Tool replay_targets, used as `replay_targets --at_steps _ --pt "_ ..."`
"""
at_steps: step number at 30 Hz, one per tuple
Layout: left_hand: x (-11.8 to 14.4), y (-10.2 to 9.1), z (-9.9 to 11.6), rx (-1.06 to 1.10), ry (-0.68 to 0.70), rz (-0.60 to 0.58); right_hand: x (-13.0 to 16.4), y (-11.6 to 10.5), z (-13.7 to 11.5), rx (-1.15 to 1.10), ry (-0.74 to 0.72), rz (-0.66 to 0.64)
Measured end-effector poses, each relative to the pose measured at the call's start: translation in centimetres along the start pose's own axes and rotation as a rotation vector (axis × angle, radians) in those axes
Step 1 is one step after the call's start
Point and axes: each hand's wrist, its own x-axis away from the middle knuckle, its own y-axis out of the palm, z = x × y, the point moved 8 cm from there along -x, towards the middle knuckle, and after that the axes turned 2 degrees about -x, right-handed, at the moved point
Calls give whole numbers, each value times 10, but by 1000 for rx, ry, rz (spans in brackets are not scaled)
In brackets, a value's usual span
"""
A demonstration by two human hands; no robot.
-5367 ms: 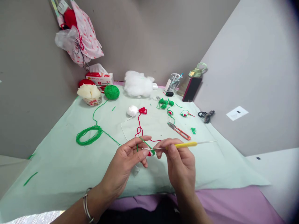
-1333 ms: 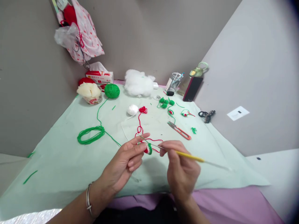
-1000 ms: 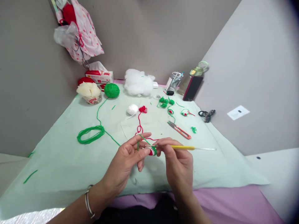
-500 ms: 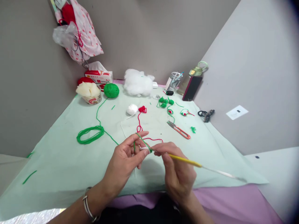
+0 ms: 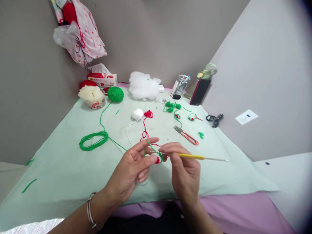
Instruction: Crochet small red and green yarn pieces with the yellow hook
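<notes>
My left hand [image 5: 136, 162] pinches a small round crochet piece [image 5: 159, 158] in red, white and green. Green yarn runs over its raised index finger, coming from a loose coil [image 5: 94, 141] and a green yarn ball [image 5: 115, 94] beyond. In my right hand [image 5: 184, 169] is a crochet hook [image 5: 192, 156] with a yellow handle, held like a pen. Its metal tip lies at the upper edge of the crochet piece; whether it is through a stitch I cannot tell. White yarn from a white ball [image 5: 137, 114] and a red strand [image 5: 145, 126] lead toward my hands.
Orange-handled thread snips [image 5: 186, 135] lie right of centre, with small green crochet pieces [image 5: 170, 106] behind them. White stuffing [image 5: 144, 86], a tissue box [image 5: 102, 79], a glass of tools [image 5: 181, 85], a phone [image 5: 200, 92] and a bottle [image 5: 204, 75] line the back.
The crochet piece has turned so its red and white face shows. My right hand has shifted slightly left and levelled the hook; my left hand has moved slightly right.
</notes>
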Motion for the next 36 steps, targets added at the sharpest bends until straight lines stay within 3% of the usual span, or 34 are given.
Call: replay_targets --at_steps 2,4,7,10,13,17,22,25,30,34,36 --pt "1 2 -1 -40 33 16 2 4 -3 103 -57 -29" --pt "1 2 -3 -35 53 37 8 7 -12 278 -206 -41" --pt "-2 3 -11 70 -41 19 17 10 -22 452 -390 -50" --pt "-5 2 -12 163 -116 1 9 -5 -10 261 -193 54" --pt "-5 -1 -4 127 -39 21 0 -8 8 -20 58 75" --pt "-2 1 2 -40 68 27 -2 -1 11 -45 105 10" --pt "-1 -3 3 -160 83 36 1 -6 24 -204 240 53" --pt "0 -6 5 -175 88 38 1 -6 21 -234 244 20" --pt "2 -8 6 -222 156 46 2 -4 0 67 74 -45" --pt "4 -8 5 -235 209 79 12 11 -22 396 -298 -143" --pt "3 -6 2 -161 171 76 20 18 -28 551 -478 -145"
